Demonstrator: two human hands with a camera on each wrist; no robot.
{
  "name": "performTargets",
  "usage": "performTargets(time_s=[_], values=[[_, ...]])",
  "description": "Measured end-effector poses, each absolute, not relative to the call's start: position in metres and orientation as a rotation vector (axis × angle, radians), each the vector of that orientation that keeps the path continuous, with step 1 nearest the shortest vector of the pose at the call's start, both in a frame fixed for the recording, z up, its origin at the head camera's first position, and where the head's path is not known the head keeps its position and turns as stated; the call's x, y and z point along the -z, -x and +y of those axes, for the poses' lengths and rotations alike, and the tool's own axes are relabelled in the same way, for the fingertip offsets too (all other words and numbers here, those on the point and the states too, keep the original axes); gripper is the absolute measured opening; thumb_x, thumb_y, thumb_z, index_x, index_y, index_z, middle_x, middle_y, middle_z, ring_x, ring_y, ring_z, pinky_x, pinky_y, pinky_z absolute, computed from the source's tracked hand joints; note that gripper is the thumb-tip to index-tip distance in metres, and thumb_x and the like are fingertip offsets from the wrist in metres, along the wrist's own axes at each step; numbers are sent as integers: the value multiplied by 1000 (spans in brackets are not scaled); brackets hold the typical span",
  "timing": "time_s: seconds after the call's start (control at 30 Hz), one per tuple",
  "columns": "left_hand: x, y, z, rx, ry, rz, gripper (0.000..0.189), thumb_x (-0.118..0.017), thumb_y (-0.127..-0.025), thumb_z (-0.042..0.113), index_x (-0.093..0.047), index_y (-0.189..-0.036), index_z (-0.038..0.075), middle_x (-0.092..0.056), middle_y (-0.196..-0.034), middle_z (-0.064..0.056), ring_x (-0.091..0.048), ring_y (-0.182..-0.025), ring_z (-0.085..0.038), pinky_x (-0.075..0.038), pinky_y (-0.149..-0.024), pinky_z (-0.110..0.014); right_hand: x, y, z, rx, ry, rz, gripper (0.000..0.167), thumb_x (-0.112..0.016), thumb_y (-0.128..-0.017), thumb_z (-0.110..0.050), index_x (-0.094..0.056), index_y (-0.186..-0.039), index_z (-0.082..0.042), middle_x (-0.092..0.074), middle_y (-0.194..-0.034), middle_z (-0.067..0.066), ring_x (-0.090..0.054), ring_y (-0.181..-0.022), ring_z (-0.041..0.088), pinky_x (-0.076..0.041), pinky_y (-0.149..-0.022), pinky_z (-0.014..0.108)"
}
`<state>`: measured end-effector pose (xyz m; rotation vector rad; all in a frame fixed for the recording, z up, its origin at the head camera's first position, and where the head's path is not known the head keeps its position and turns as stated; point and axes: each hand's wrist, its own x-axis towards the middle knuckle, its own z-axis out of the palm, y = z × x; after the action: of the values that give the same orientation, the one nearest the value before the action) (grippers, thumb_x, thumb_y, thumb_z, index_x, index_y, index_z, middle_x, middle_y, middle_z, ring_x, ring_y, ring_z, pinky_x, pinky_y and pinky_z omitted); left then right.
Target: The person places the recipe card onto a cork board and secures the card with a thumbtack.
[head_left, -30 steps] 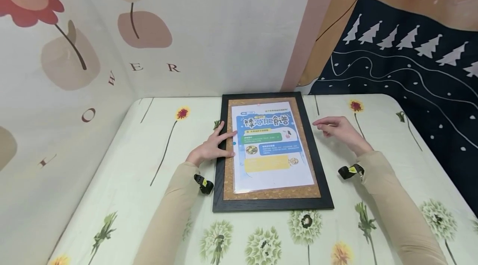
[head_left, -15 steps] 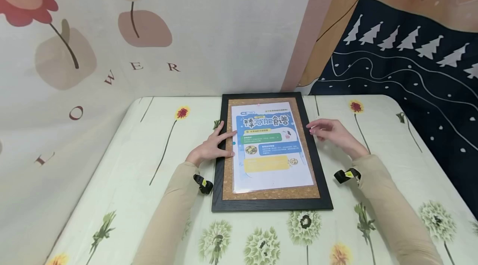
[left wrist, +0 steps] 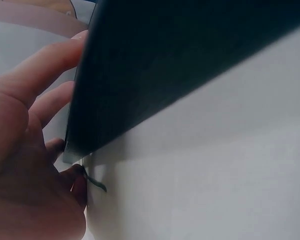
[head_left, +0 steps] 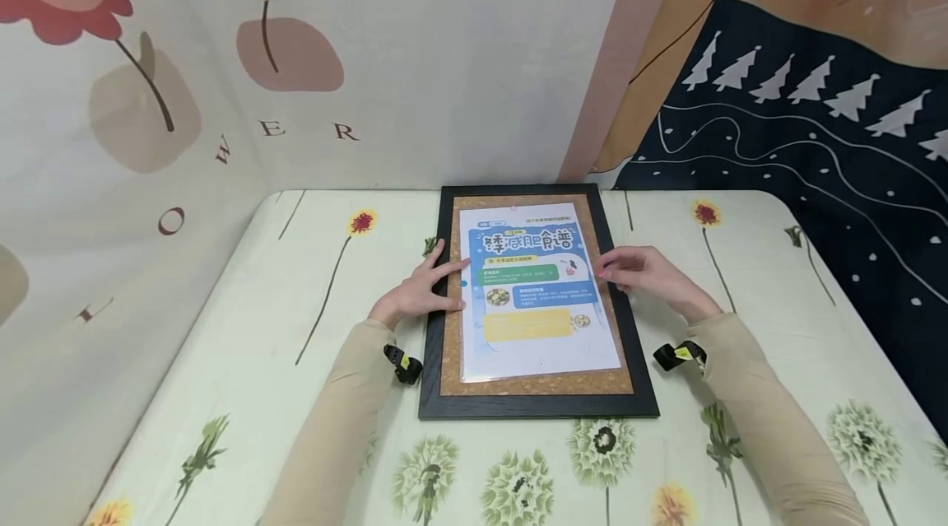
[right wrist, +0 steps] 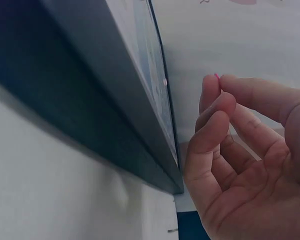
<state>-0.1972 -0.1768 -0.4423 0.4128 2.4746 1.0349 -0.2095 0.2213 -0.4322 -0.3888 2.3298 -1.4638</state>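
Note:
A black-framed cork board (head_left: pixel 526 407) lies on the table with a printed poster sheet (head_left: pixel 548 353) on its cork. My left hand (head_left: pixel 415 295) reaches over the board's left edge, its fairly straight fingers touching the sheet's left margin. Between those fingers a small blue pin (head_left: pixel 464 284) sits at the sheet's edge. Over the board's right side, my right hand (head_left: pixel 652 279) pinches a tiny pink push pin (right wrist: pixel 216 76) between thumb and fingertip, at the sheet's right edge. Whether the pin touches the sheet cannot be told. A small pinkish pin (head_left: pixel 513 208) marks the top edge.
The table wears a pale green cloth (head_left: pixel 296 427) printed with flowers. Behind it hangs a white curtain (head_left: pixel 444 98) with flower prints and letters, and a dark printed cloth (head_left: pixel 800 147) hangs at the right. Each wrist carries a small black camera (head_left: pixel 403 365).
My right hand has moved left, from the cloth beside the board to over the frame and the sheet's right edge, carrying the pink push pin. My left hand stays in place.

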Motion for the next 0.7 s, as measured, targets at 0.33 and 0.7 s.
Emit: performTargets(time_s=[0.33,0.7], values=[[443,198,-177,-1032,-397,2470,76,-73,-87,27,-35,-152,17,14,-160,-7,6,-143,-41,-14,-107,-65,432,205,210,1446,495,2273,24,-64,-94,-13,-67,-110,4,-66,-100,17,-56,-74,20,-45,-64,28],[443,198,-177,-1035,-414,2481,75,-73,-87,26,-35,-151,16,13,-160,-9,5,-143,-41,-13,-107,-65,431,198,198,1389,568,2225,21,-63,-93,-9,-68,-106,7,-66,-106,18,-57,-84,24,-47,-68,28]])
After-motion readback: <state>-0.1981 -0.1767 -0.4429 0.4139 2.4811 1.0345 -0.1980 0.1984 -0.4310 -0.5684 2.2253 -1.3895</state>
